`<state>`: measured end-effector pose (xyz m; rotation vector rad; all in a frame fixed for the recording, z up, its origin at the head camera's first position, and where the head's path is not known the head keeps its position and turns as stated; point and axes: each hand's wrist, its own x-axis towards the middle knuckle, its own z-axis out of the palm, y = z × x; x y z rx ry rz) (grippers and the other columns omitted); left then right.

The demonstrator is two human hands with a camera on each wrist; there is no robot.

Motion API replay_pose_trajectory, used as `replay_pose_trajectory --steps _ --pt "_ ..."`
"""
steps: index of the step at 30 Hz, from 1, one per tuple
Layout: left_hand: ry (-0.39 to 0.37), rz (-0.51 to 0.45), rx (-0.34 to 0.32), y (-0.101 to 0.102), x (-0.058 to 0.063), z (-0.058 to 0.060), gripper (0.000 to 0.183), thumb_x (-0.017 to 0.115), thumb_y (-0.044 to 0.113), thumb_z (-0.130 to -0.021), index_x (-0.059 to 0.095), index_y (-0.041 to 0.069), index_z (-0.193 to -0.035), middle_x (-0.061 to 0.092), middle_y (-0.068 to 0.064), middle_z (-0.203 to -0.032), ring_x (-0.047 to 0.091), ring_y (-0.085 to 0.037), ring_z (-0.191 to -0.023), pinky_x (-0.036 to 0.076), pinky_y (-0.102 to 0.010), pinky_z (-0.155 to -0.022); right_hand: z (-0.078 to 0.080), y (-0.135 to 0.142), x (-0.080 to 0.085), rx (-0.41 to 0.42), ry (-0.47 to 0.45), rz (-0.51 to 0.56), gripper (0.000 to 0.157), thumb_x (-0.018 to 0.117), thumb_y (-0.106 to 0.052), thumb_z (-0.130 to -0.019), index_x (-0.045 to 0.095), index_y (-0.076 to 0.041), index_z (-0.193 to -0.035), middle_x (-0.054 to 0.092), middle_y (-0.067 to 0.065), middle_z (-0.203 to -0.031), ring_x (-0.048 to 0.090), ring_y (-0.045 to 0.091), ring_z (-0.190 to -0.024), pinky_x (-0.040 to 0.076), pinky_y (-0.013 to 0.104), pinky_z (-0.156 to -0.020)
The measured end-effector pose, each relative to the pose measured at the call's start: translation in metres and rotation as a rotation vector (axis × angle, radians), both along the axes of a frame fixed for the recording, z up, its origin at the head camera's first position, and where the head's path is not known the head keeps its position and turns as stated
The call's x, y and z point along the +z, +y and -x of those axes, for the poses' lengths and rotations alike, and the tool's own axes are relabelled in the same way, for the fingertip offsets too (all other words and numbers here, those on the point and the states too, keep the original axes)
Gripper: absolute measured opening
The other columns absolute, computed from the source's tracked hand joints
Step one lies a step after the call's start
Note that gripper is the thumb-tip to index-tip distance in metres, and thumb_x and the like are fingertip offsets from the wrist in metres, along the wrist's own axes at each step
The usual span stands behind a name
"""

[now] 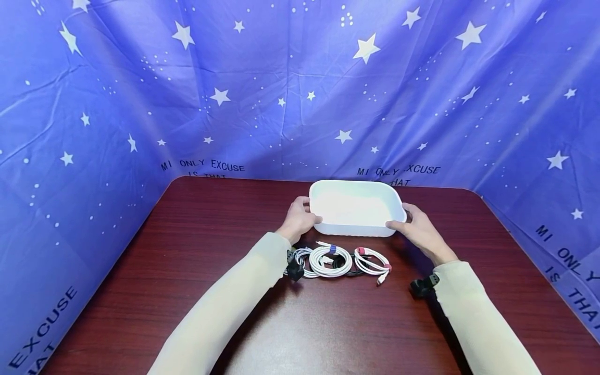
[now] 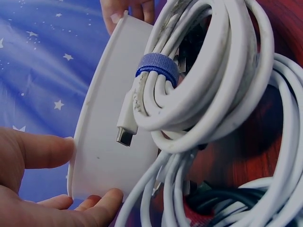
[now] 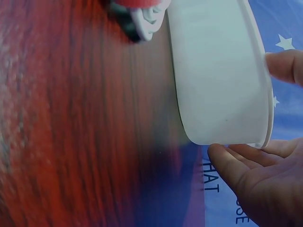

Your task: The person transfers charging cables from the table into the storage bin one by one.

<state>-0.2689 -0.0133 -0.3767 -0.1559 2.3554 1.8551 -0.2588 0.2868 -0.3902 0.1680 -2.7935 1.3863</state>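
We grip white bin (image 1: 356,230) between left hand (image 1: 299,220) and right hand (image 1: 422,232), both extended forward; thumbs at rim, fingers on outer wall. Nearer than grip, on reddish table (image 1: 304,323): blue-strapped white cable (image 1: 347,263) (part-blocking left-wrist view), red-strapped white cable (image 1: 361,251), black cable (image 2: 222,195). Beyond grip: starred curtain (image 1: 290,125).

A tray (image 1: 356,229) behind coiled cables (image 1: 348,262)

Just right of frame centre, the tray is between the left hand (image 1: 300,216) and right hand (image 1: 422,232). Below it, the coiled cables lie on the table (image 1: 197,234); a curtain (image 1: 290,120) spans the upper frame behind.
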Motion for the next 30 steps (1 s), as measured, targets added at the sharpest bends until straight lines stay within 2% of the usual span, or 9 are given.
replay_pose_trajectory --steps 13,22,30 --pt "0.008 -0.008 0.001 -0.0036 -0.0005 -0.0014 0.062 0.070 -0.007 -0.078 0.044 0.003 -0.134 0.059 -0.017 -0.118 0.059 -0.027 -0.105 0.052 -0.032 -0.082 -0.0004 -0.0024 -0.0021 0.002 -0.006 -0.005 0.077 0.069 -0.027 -0.087 0.028 0.009 -0.143 0.042 0.028 -0.137 0.046 0.036 -0.118 0.039 0.045 -0.095" --pt "0.016 -0.017 0.002 -0.0058 -0.0012 -0.0026 0.060 0.069 -0.007 -0.078 0.046 0.003 -0.132 0.060 -0.017 -0.115 0.059 -0.027 -0.103 0.052 -0.033 -0.081 -0.0006 -0.0049 -0.0013 -0.001 -0.007 -0.006 0.077 0.069 -0.026 -0.087 0.029 0.008 -0.143 0.041 0.028 -0.137 0.045 0.037 -0.118 0.038 0.047 -0.096" --pt "0.017 -0.009 0.003 -0.0078 -0.0026 -0.0025 0.061 0.070 -0.006 -0.078 0.044 0.003 -0.133 0.059 -0.018 -0.119 0.059 -0.028 -0.106 0.052 -0.034 -0.083 -0.0018 -0.0071 -0.0007 0.000 -0.006 -0.007 0.075 0.069 -0.025 -0.086 0.031 0.007 -0.142 0.043 0.027 -0.136 0.047 0.035 -0.116 0.039 0.044 -0.094"
